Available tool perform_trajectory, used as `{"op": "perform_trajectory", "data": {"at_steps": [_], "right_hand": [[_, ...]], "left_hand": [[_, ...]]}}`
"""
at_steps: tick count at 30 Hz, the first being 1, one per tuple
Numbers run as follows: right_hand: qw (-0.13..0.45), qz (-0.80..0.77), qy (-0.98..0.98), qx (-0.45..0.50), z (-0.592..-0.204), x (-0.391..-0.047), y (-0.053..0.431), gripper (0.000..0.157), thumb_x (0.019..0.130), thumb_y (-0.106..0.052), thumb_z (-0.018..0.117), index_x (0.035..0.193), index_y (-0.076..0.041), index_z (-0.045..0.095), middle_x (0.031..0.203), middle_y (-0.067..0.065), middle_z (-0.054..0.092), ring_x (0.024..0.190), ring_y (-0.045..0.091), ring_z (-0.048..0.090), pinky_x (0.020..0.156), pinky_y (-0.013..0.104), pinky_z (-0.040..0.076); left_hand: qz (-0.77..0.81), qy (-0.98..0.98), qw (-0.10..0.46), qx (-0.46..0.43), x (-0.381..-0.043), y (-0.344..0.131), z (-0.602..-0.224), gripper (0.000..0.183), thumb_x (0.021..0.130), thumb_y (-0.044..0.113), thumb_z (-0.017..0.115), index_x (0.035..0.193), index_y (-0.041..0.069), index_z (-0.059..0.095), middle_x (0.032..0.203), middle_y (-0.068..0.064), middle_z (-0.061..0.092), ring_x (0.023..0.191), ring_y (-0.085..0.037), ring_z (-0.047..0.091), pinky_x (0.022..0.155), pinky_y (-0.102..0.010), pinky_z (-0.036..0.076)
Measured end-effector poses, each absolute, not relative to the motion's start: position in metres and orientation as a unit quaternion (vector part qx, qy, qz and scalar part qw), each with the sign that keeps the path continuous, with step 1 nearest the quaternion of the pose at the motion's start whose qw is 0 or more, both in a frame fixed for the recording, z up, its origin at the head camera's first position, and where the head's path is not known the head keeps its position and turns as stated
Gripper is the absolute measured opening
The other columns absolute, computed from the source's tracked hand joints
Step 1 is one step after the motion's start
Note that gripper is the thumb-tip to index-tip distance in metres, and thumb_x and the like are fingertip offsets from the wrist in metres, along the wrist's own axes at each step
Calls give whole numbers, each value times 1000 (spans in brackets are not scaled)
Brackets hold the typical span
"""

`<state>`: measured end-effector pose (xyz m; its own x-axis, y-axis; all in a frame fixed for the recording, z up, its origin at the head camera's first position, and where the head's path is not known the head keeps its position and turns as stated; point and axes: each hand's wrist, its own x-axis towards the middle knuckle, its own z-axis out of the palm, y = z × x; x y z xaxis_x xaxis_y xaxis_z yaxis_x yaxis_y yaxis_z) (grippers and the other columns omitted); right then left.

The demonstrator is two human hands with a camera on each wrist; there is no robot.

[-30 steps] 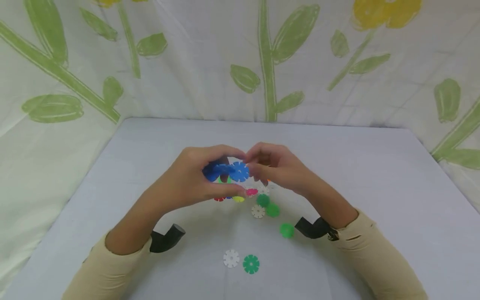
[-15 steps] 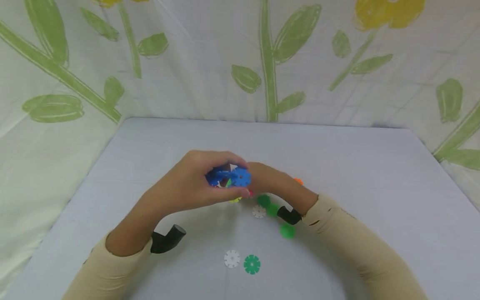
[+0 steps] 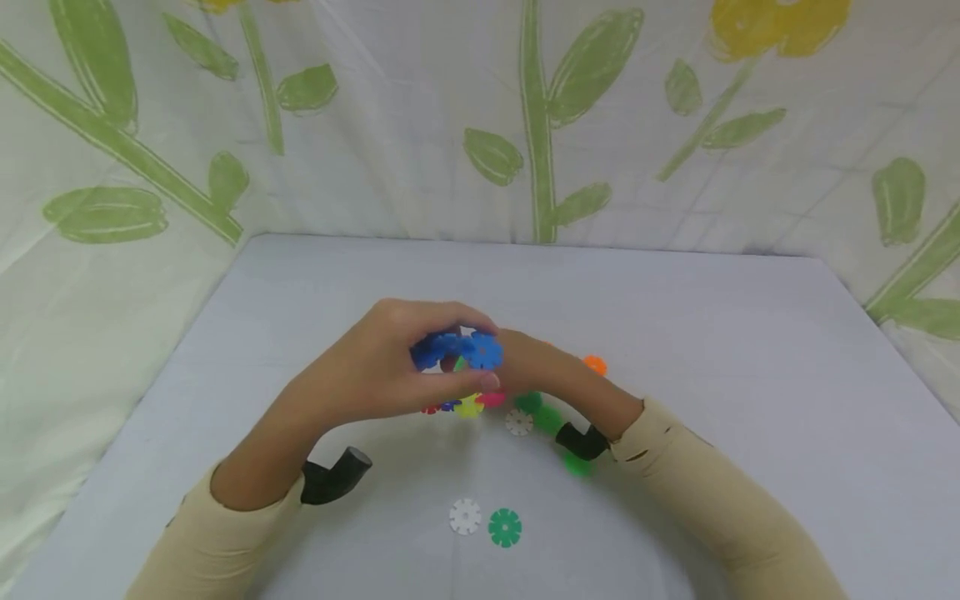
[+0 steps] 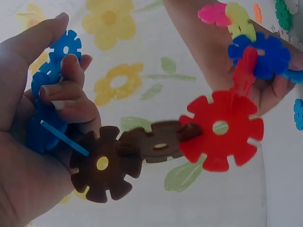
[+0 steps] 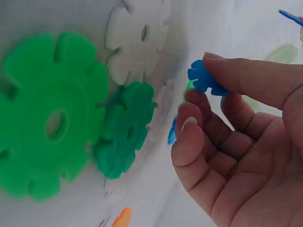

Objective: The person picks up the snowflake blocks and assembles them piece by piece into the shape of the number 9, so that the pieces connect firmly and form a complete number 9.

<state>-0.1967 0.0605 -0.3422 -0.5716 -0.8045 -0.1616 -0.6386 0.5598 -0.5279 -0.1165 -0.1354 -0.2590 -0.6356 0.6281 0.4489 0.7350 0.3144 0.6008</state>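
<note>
A person's left hand [image 3: 375,358] is curling round a row of linked blue discs [image 3: 486,352] above a white-covered table [image 3: 675,333], its thumb lying below them and its index finger above. These are forming one end of a chain of notched plastic discs. From the left hand the chain is continuing through two brown discs [image 4: 103,163], red discs [image 4: 221,125], a dark blue disc [image 4: 262,54], a yellow disc [image 4: 241,21] and a pink disc [image 4: 214,14], and its far part is showing beneath the left thumb in the head view. The right hand [image 5: 255,137], partly hidden just beside the left fingertips, is pinching a separate-looking small blue disc [image 5: 202,75] between thumb and finger. Nearer the wearer, a white disc [image 3: 465,517] and a green disc [image 3: 505,527] are lying side by side, well apart from both hands.
</note>
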Motion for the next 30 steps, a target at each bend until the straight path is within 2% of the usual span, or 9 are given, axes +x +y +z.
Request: {"op": "perform_trajectory", "data": {"at_steps": [1, 3, 7, 12, 17, 24, 30], "right_hand": [[198, -209, 865, -410, -341, -196, 62, 16, 95, -19, 70, 109, -13, 68, 87, -5, 65, 78, 12, 59, 77, 26, 52], [199, -213, 876, -385, -338, -192, 66, 11, 94, -20, 71, 103, -12, 68, 77, -4, 62, 70, 13, 58, 69, 26, 52], [173, -259, 873, -374, -329, -185, 77, 12, 93, -16, 72, 95, -8, 64, 69, -3, 56, 63, 13, 54, 59, 25, 48], [98, -348, 836, -413, -310, -175, 95, 3, 95, -9, 68, 98, -9, 68, 75, -5, 59, 67, 14, 54, 61, 28, 50], [29, -393, 817, -421, -288, -159, 113, 7, 95, -6, 68, 101, -9, 69, 82, -8, 65, 72, 9, 60, 64, 30, 55], [-23, -407, 801, -438, -270, -143, 122, 13, 91, -3, 72, 103, -9, 70, 87, -10, 68, 76, 6, 62, 67, 28, 56], [-41, -422, 784, -454, -270, -138, 122, 13, 89, -2, 75, 99, -10, 72, 82, -12, 67, 69, 6, 60, 63, 26, 55]], "left_hand": [[-406, -809, 65, -420, -117, -136, -259, 37, 83, 24, 84, 116, 11, 71, 99, 6, 71, 77, -6, 62, 64, -27, 55], [-406, -810, 65, -418, -117, -136, -259, 37, 84, 24, 84, 116, 11, 71, 97, 6, 71, 75, -6, 61, 62, -27, 55], [-410, -807, 65, -421, -117, -136, -260, 34, 86, 22, 81, 116, 11, 71, 92, 8, 69, 70, -5, 60, 59, -25, 53], [-414, -809, 60, -412, -118, -138, -259, 32, 87, 16, 78, 118, 9, 70, 83, 10, 64, 65, -7, 57, 53, -26, 48], [-398, -833, 66, -378, -117, -138, -257, 36, 86, 21, 79, 119, 10, 70, 82, 10, 64, 66, -7, 56, 54, -27, 50], [-409, -836, 51, -363, -116, -136, -259, 37, 87, 22, 80, 120, 12, 70, 83, 10, 66, 66, -7, 57, 56, -27, 52], [-418, -828, 47, -372, -117, -135, -261, 38, 87, 22, 80, 122, 10, 69, 92, 7, 70, 72, -7, 62, 64, -27, 57]]}}
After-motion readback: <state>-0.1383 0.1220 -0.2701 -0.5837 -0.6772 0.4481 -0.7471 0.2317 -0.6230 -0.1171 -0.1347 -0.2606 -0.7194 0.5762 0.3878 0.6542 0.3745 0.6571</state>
